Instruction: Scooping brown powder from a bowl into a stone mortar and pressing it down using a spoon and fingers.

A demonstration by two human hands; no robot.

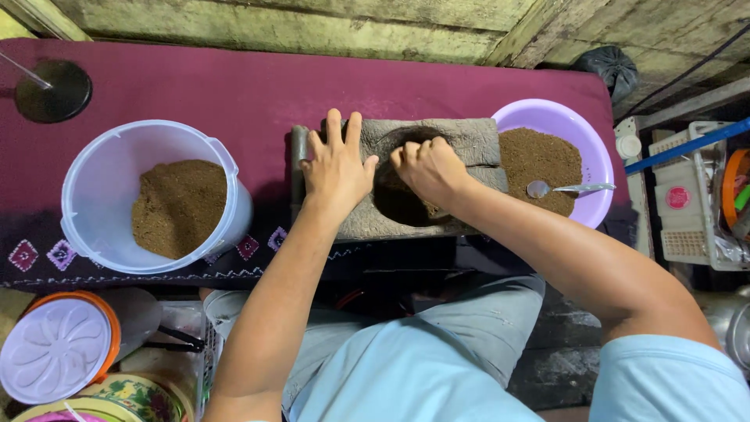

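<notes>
Your left hand (337, 166) lies flat, fingers spread, on the stone mortar (476, 141) at the table's (234, 86) front edge; your right hand (428, 168) curls into its hollow, grip contents hidden.

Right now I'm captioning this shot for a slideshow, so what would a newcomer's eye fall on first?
The two hands at centre: the left hand lies flat on a grey stone block, while the right hand presses into the block's dark hollow. Brown powder flanks them, in a clear tub at left and a lilac bowl with a spoon at right, all on a maroon cloth.
</notes>
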